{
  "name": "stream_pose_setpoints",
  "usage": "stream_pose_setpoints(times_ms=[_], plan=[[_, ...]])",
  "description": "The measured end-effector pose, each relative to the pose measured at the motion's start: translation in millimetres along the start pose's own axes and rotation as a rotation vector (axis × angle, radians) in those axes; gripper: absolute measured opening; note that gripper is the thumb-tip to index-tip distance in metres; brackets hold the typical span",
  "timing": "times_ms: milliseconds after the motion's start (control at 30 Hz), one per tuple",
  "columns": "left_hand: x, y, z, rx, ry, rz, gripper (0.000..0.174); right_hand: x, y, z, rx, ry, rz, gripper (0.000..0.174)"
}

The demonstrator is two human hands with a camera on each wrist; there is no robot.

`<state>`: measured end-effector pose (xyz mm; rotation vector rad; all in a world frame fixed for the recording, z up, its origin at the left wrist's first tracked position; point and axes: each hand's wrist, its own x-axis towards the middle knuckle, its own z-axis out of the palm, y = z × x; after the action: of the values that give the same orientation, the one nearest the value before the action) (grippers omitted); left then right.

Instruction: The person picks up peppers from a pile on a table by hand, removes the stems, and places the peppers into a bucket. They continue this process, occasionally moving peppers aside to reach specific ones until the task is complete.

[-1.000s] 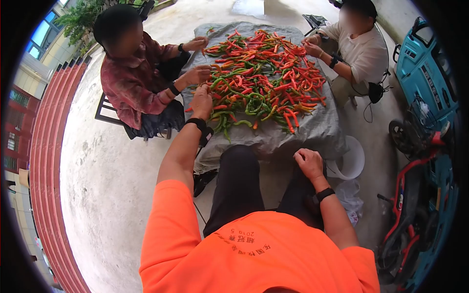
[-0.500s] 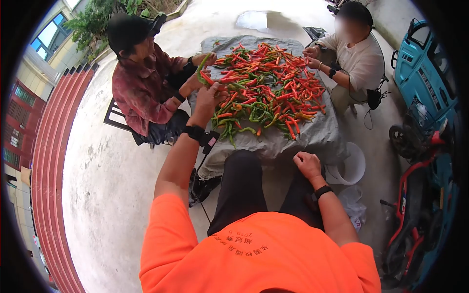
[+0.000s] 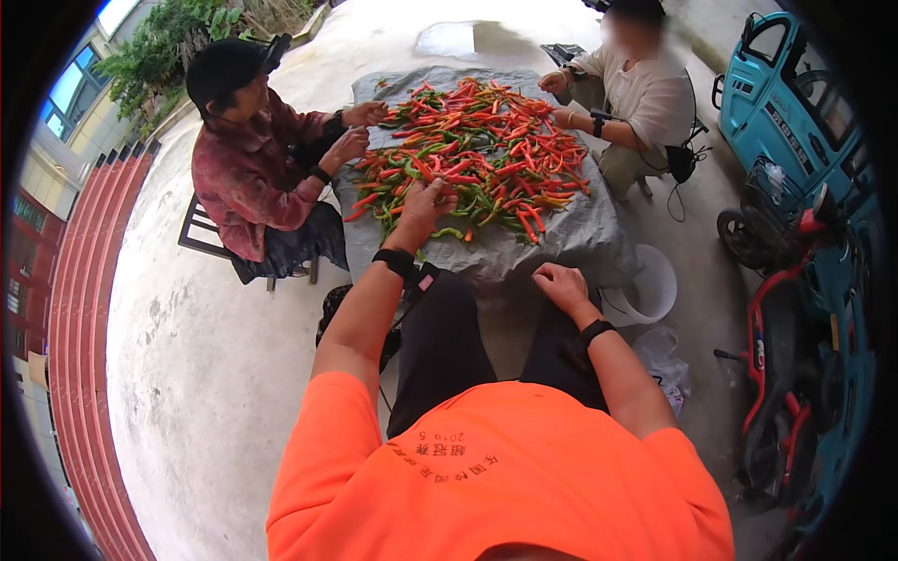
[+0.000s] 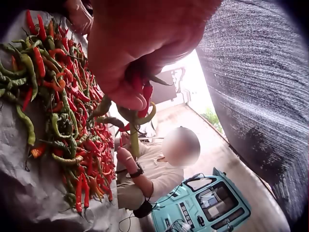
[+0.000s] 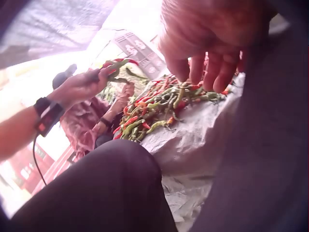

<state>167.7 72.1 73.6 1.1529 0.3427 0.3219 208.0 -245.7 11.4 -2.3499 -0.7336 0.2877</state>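
My left hand (image 3: 426,199) is closed round a small bunch of long red and green chilli peppers (image 4: 136,99), held just above the near edge of the heap of red, orange and green chillies (image 3: 486,140) on the grey woven cloth (image 3: 571,234); my right hand (image 3: 561,283) hangs loosely curled and empty over my knee, beside the cloth's edge; a firm grip near the stems, I judge, would keep the bunch from slipping; two other people sit at the heap's far sides.

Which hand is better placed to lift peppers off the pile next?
Left, probably: the left hand grips several peppers over the pile; the right hand sits empty at the cloth's near edge.
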Motion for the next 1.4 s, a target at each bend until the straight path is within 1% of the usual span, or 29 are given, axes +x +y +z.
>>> stream_pose_setpoints(times_ms=[67,167,200,267,300,333,433,467,533,667,767,833,933,1033,1100,1133,1167,1200,1267,1300,1367,1400], plan=[[0,-1,3,-0.017,0.01,-0.013,0.02,17,14,18,0.181,0.011,0.061,0.033],[-7,-6,9,-0.021,0.015,-0.028,0.02,40,-24,20,0.565,-0.009,0.134,0.051],[-12,-7,12,-0.025,0.004,-0.033,0.021,54,-28,27,0.476,0.054,0.028,0.057],[-23,-9,19,-0.027,-0.025,-0.052,0.021,64,-51,34,0.544,0.092,-0.002,0.061],[-29,-10,22,-0.027,-0.044,-0.063,0.021,60,-78,24,0.699,0.069,0.073,0.059],[-34,-12,25,-0.027,-0.061,-0.073,0.022,57,-94,18,0.854,0.045,0.148,0.057],[-48,-20,30,-0.052,-0.079,-0.08,0.022,61,-93,27,1.153,-0.161,0.239,0.055],[-49,-23,29,-0.066,-0.066,-0.092,0.023,61,-90,34,1.131,-0.157,0.249,0.053],[-55,-24,29,-0.027,-0.028,-0.046,0.023,53,-79,44,1.08,-0.149,0.273,0.05],[-64,-35,25,-0.017,0.05,-0.037,0.021,27,-55,44,0.854,-0.146,0.306,0.036],[-66,-49,21,-0.081,0.119,-0.005,0.019,11,-45,40,0.758,-0.17,0.303,0.028],[-69,-51,19,-0.15,0.108,-0.02,0.018,2,-43,38,0.721,-0.172,0.301,0.026],[-77,-57,15,-0.263,0.089,-0.057,0.018,-3,-43,43,0.892,-0.099,0.356,0.026],[-85,-62,8,-0.356,0.07,-0.095,0.018,5,-40,42,0.457,-0.194,0.262,0.029],[-92,-68,2,-0.395,0.059,-0.132,0.018,18,-36,37,0.321,-0.185,0.214,0.03],[-95,-72,-4,-0.42,0.016,-0.132,0.018,27,-30,35,0.254,-0.178,0.193,0.03],[-96,-76,-8,-0.439,0.029,-0.146,0.018,41,-25,30,0.233,-0.09,0.137,0.031],[-98,-79,-11,-0.458,0.04,-0.164,0.018,58,-22,18,0.233,-0.1,0.159,0.031],[-99,-86,-17,-0.503,0.04,-0.175,0.018,80,-25,6,0.116,0.423,-0.168,0.04],[-95,-88,-21,-0.529,0.028,-0.168,0.017,89,-29,-5,0.136,0.384,-0.034,0.052],[-92,-93,-21,-0.546,0.016,-0.164,0.017,92,-41,-16,0.194,0.309,0.025,0.051],[-90,-94,-19,-0.539,0.014,-0.162,0.017,88,-50,-13,0.403,0.291,0.033,0.051]])
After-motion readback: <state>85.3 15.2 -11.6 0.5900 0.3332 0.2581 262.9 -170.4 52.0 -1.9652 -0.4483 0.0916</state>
